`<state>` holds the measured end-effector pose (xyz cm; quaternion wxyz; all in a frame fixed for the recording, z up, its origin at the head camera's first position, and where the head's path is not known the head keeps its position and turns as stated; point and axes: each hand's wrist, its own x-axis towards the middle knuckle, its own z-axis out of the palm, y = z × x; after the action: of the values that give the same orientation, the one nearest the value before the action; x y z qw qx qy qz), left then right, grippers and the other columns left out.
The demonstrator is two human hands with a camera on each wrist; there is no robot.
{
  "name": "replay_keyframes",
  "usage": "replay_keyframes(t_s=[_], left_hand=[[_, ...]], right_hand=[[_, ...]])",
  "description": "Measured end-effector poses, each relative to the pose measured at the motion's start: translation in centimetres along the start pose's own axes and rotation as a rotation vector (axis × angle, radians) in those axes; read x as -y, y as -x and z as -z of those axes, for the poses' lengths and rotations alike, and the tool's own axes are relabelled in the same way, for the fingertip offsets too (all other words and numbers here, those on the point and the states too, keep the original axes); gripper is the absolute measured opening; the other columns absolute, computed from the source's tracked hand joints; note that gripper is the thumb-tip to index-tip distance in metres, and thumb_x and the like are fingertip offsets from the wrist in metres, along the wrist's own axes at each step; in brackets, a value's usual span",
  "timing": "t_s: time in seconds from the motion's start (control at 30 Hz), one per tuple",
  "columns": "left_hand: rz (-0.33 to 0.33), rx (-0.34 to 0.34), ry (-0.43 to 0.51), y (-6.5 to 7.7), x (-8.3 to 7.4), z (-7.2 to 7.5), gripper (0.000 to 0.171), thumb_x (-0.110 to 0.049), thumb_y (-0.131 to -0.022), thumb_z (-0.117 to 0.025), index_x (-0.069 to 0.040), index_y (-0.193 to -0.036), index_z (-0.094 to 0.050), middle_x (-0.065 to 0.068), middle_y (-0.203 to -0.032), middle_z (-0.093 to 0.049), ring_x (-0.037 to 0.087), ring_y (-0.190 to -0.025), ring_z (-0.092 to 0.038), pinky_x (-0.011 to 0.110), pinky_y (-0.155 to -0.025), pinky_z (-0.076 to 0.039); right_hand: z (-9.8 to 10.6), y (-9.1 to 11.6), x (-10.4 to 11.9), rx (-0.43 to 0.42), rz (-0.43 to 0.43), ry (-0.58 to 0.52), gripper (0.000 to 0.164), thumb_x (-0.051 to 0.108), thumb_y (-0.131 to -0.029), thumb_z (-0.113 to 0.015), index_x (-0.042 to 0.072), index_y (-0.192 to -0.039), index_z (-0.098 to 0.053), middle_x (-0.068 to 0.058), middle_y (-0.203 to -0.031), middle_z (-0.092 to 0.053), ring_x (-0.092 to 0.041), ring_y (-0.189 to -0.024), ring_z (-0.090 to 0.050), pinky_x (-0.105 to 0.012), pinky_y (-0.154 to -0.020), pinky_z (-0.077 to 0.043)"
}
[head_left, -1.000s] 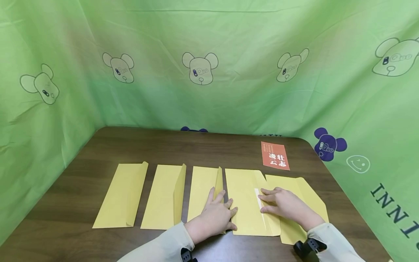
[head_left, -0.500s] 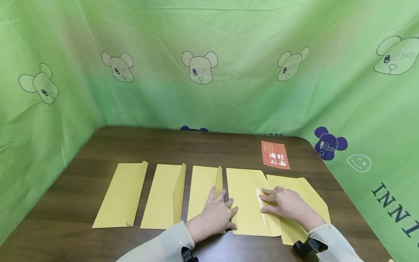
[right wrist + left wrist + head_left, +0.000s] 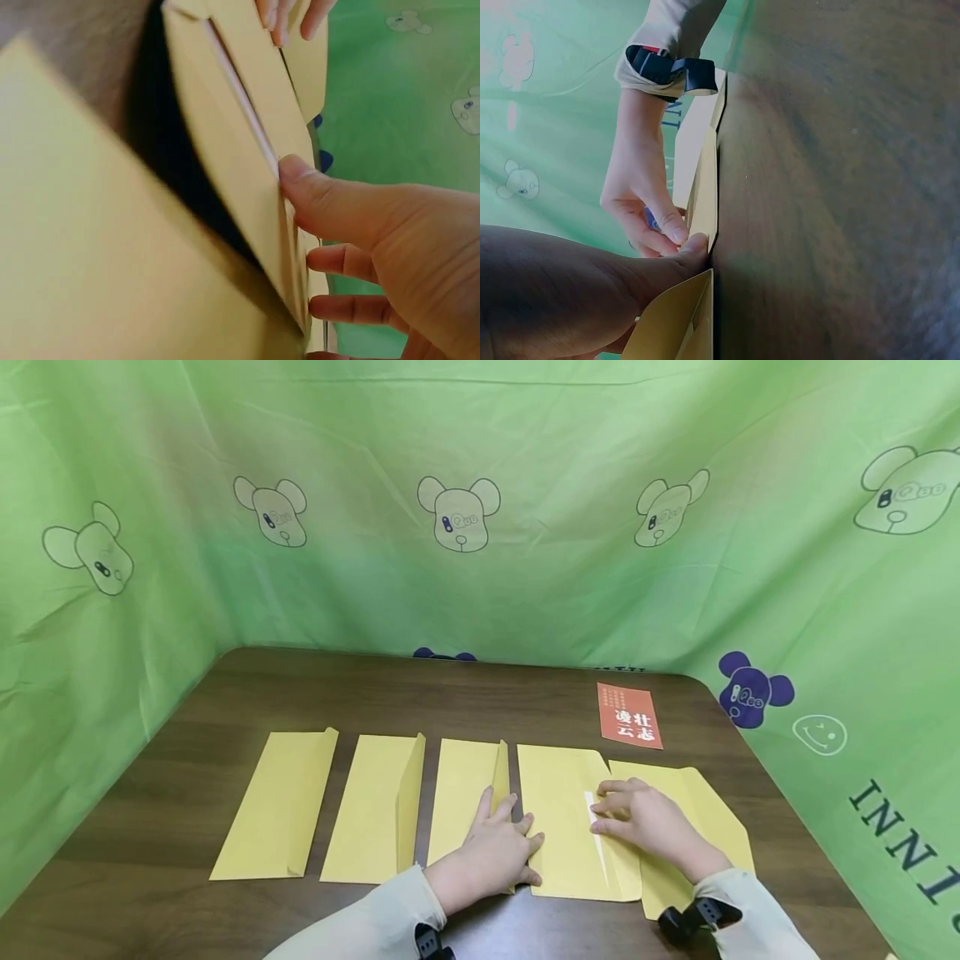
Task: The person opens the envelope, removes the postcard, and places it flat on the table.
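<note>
My left hand (image 3: 495, 852) lies with spread fingers across the right edge of the third yellow envelope (image 3: 457, 789) and the left edge of the fourth envelope (image 3: 551, 818). The fourth envelope lies flat with its flap unfolded to the right. My right hand (image 3: 651, 825) is over that flap, thumb and fingertips at the white adhesive strip (image 3: 602, 858). In the right wrist view the thumb (image 3: 300, 169) touches the strip's edge, while the other fingers (image 3: 352, 260) stay apart from it, reaching to the paper. The left wrist view shows both hands close together over the envelope's edge.
A fifth envelope (image 3: 720, 814) lies at the right, partly under the fourth one's flap. Two more envelopes, the first (image 3: 270, 806) and the second (image 3: 371, 810), lie at the left. Behind, a red card (image 3: 630, 717) with white characters lies on the brown table (image 3: 420, 693). Green cloth (image 3: 375, 602) surrounds it.
My right hand has shifted slightly left along the strip, with its fingers bent more. The left hand and the envelopes have stayed in place.
</note>
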<state>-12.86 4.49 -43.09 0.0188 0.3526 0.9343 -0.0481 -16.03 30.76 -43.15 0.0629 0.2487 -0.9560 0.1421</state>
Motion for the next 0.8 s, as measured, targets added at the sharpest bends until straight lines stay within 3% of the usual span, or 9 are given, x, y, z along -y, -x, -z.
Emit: replay_keyframes(t_s=[0.33,0.5,0.67,0.8], left_hand=[[0.002,0.000,-0.005,0.0,0.0,0.1,0.057,-0.064,-0.085,-0.060,-0.037,-0.136,-0.062,-0.008,-0.143,-0.055,0.025,-0.142,-0.036,0.055,-0.114,-0.019],[0.003,0.001,-0.006,0.0,-0.1,0.1,0.058,-0.064,-0.085,-0.061,-0.037,-0.135,-0.062,-0.009,-0.142,-0.055,0.024,-0.141,-0.036,0.054,-0.114,-0.020],[0.000,-0.007,-0.007,0.0,-0.1,0.1,0.057,-0.064,-0.084,-0.061,-0.037,-0.135,-0.063,-0.009,-0.142,-0.056,0.025,-0.141,-0.037,0.054,-0.114,-0.020],[-0.003,-0.023,-0.012,0.1,-0.1,0.1,0.057,-0.064,-0.084,-0.061,-0.036,-0.134,-0.064,-0.008,-0.141,-0.057,0.025,-0.140,-0.038,0.054,-0.113,-0.021]], right_hand=[[0.3,-1.3,-0.1,0.075,-0.061,-0.098,0.058,0.031,-0.074,-0.088,-0.004,-0.117,-0.070,-0.015,-0.111,-0.063,-0.034,-0.099,-0.061,-0.053,-0.088,-0.049],[0.3,-1.7,-0.4,0.116,-0.064,-0.130,0.054,0.030,-0.071,-0.089,-0.002,-0.111,-0.072,-0.013,-0.107,-0.061,-0.032,-0.097,-0.059,-0.052,-0.087,-0.048],[0.3,-2.2,-0.4,0.139,-0.124,-0.168,0.049,0.027,-0.067,-0.092,0.002,-0.103,-0.069,-0.010,-0.106,-0.062,-0.031,-0.099,-0.060,-0.052,-0.090,-0.047],[0.4,-2.6,-0.2,0.149,-0.157,-0.196,0.051,0.024,-0.064,-0.094,0.003,-0.101,-0.066,-0.005,-0.099,-0.060,-0.024,-0.091,-0.057,-0.048,-0.085,-0.047]])
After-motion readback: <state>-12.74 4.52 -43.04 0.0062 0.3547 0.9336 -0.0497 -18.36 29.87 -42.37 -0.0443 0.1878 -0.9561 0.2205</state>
